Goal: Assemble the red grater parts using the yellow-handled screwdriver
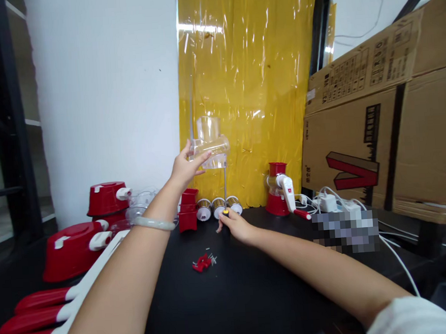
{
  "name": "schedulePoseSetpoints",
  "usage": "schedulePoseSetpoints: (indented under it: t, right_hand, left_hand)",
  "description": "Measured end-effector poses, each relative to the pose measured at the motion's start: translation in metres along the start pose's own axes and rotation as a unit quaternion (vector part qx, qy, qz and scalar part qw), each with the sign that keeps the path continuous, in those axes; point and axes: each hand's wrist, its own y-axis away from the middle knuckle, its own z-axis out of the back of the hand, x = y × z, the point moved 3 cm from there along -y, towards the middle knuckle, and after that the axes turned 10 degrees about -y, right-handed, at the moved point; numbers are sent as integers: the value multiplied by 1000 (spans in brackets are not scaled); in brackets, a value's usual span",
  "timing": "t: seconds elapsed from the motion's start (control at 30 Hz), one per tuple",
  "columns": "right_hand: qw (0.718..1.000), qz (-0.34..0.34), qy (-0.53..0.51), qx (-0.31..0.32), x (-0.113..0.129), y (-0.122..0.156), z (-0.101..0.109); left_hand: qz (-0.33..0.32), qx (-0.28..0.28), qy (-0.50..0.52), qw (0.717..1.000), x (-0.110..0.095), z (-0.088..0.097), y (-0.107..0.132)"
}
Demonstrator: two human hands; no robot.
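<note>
- Big cardboard box (343,143) on the right, printed with a huge V; can't see what's inside.
- Red hoppers (188,210) sit at the back of the black table (225,309). They overlap, so at least two, and I can't tell what's in them.
- The clear plastic housing (209,142) is see-through, with a round upright tube on top of a wider sideways barrel; the yellow curtain (248,84) shows right through it.
- It's held up in the air above the table, in front of the curtain. Left hand (185,169) is clamped on its left side, thumb across the front.
- Right hand (239,228) is wrapped around the yellow-and-black grip of one screwdriver (225,187). Shaft points straight up, tip right at the housing's underside, near the right corner.
- Three metal drums (219,208) with white ends, lined up behind the right hand.
- Three red-and-white crank handles (42,318) on the left, side by side.
- At least two red bases (70,251) behind those.
- One assembled grinder (278,189) at right, red cup up top.
- One little pile of red bits (202,263) with silver screws (213,260) beside it, too small to count.
</note>
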Motion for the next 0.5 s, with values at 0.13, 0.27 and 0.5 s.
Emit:
schedulePoseSetpoints:
  t: [0.13, 0.27, 0.5]
  right_hand:
    - [1000, -4, 18, -16, -3, 5, 3]
    - [999, -8, 25, -28, -1, 9, 7]
    - [999, -37, 18, -5, -1, 17, 10]
  left_hand:
    - [19, -39, 25, 999, -1, 2, 0]
    - [16, -68, 72, 995, 2, -5, -3]
    - [-5, -119, 134, 984, 0, -12, -3]
